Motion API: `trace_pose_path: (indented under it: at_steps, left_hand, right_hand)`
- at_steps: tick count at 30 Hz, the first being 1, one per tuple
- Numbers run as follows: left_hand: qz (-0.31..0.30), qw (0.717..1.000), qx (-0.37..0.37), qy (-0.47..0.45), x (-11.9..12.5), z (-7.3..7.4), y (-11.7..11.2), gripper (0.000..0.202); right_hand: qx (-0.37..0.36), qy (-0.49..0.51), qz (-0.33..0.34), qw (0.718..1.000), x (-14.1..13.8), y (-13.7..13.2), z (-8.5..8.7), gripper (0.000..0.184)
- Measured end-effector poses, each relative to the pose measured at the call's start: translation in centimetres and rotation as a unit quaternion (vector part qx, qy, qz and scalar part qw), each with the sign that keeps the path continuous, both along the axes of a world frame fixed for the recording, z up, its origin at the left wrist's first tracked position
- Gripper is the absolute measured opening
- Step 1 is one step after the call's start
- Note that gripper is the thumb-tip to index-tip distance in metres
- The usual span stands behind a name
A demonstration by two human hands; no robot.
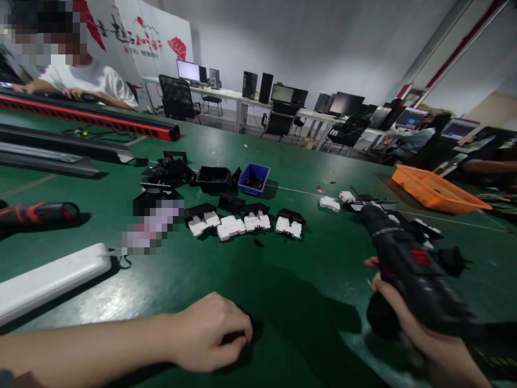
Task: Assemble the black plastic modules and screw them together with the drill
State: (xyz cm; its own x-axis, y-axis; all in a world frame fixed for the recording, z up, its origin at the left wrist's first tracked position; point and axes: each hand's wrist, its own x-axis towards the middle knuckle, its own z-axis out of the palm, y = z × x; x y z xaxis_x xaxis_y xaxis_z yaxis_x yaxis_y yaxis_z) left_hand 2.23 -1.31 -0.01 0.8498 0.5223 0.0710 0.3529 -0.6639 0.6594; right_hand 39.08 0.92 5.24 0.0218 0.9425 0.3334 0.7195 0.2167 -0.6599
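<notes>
Gripping a black cordless power driver [420, 277], the right hand [414, 326] wraps its fingers around the handle, thumb across the near side; the tool is nearer than the blue bin [254, 186] and well to its right. The left hand [210, 331] lies directly on the near side of the blue bin, over the green tabletop [343, 253], its fingers curled in and the thumb tip close to the forefinger; I cannot tell whether anything is under them. A long white case [56, 277] lies nearer than the bin, far to its left. Beyond it on that side is another driver [38, 214], black with orange-red trim. Just in front of the bin stands a row of white plastic modules [231, 227], some with black pieces behind them. A black bin [214, 180] is just left of the blue bin, and an orange basket [436, 188] is well to its right. Farther left and beyond, a co-worker in a white shirt [109, 83] sits behind a red-and-black rail [121, 121]. Far behind the bin are mesh chairs [177, 97] and monitors [188, 71].
</notes>
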Motion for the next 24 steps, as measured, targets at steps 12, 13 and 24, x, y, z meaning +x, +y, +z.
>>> trace_pose_path:
  at_steps: [12,13,24]
  left_hand:
    - [-0.02,0.999,0.034,-0.008,-0.7,-0.4,-0.5,0.013]
    - [-0.019,0.999,0.035,-0.01,-0.7,-0.4,-0.5,0.012]
    - [-0.006,0.998,0.063,-0.025,-1.0,-0.7,-0.7,0.01]
  right_hand:
    - [-0.137,-0.381,-0.026,0.914,0.1,2.7,-3.5,0.038]
    - [-0.13,-0.386,-0.028,0.913,-0.2,2.6,-3.6,0.037]
    - [-0.158,-0.303,0.109,0.934,-2.8,1.4,-1.6,0.045]
